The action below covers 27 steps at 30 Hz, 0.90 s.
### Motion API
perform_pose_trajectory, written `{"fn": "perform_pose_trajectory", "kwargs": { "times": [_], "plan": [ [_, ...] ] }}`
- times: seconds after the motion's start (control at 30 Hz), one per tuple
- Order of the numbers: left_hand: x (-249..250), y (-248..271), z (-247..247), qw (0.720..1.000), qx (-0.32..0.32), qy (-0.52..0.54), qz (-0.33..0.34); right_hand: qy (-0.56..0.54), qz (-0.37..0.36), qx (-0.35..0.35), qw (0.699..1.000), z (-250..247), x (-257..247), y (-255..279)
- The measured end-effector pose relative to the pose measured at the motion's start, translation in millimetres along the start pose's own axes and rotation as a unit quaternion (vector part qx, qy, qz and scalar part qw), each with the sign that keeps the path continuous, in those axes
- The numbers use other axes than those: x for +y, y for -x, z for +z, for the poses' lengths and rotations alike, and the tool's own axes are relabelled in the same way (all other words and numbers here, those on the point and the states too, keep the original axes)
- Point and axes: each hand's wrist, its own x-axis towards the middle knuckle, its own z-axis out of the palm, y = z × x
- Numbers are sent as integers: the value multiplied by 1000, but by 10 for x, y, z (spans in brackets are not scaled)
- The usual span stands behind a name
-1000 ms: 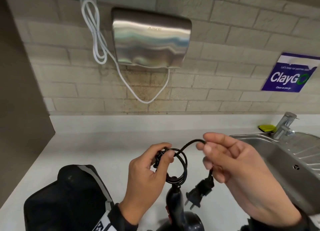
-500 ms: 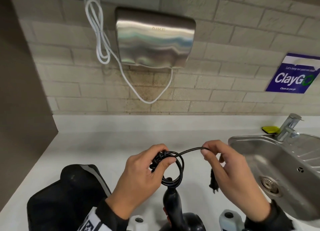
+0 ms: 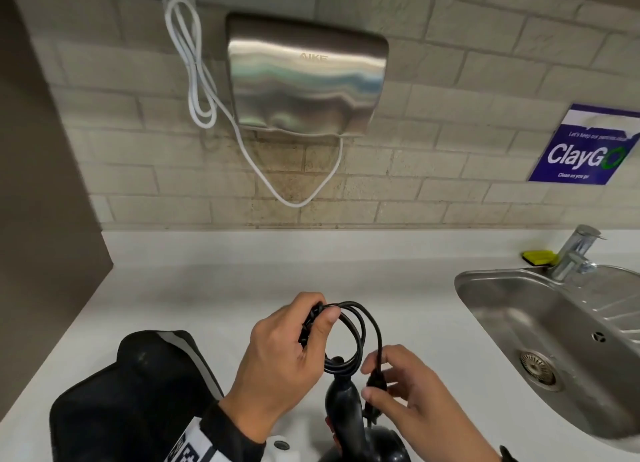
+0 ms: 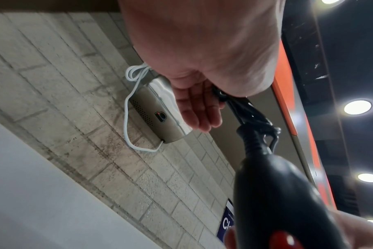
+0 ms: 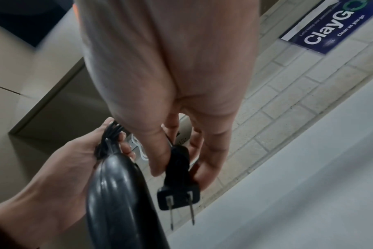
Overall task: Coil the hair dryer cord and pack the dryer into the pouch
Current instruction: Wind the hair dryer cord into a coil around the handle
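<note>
Left hand (image 3: 284,354) pinches coiled cord (image 3: 349,337); right hand (image 3: 412,402) fingers pinch plug (image 5: 178,183).

Both hands are bare, with no rings or gloves. The left hand (image 3: 277,354) comes out of a dark sleeve (image 3: 235,434) whose cuff area carries a white patch with bold black block markings. The right hand (image 3: 412,399) ends at a dark cuff (image 3: 506,454), barely showing at the frame's bottom edge.
</note>
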Motion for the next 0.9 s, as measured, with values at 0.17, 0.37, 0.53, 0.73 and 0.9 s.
{"fn": "perform_pose_trajectory", "kwargs": {
  "times": [0.17, 0.37, 0.53, 0.73, 0.9],
  "plan": [
    [16, -5, -5, 1000, -7, 11, 2, -112, 4, 115, 987, -84, -108, -86],
    [83, 7, 15, 1000, -11, 18, 21, -319, -7, 191, 928, -72, -438, -260],
    [89, 21, -5, 1000, 12, 14, 15, -420, 18, 116, 900, 95, -598, -325],
    [74, 56, 3, 998, 33, 54, -21, -432, 39, 72, 898, 80, -567, -284],
    [86, 22, 12, 994, 32, 89, -56, -448, 52, 52, 891, 46, -556, -234]
  ]
}}
